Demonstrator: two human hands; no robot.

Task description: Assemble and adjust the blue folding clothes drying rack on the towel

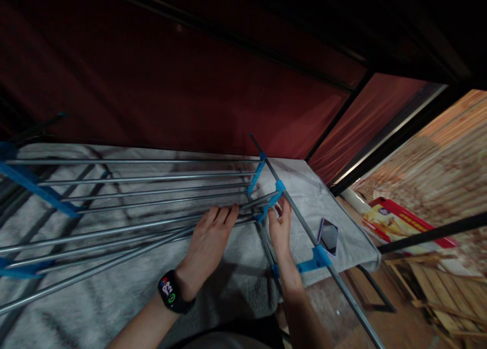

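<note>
Rods [152, 161] silver-grey; brackets [321, 256] bright blue; blanket [239, 270] mottled grey.

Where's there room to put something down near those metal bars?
On the grey blanket, one bare patch lies between the slanting pole and the blanket's right edge, beyond the phone. Another, shadowed, is below the bars, between the watch and right arm. It's crowded on the left, with bars and blue plastic, and by the right hand.

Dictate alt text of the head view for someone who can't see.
A person's left hand rests on a barred metal rack over a gray blanket, while the right hand is at its blue bracket. A phone lies to the right, and a dark red panel stands behind.
</note>
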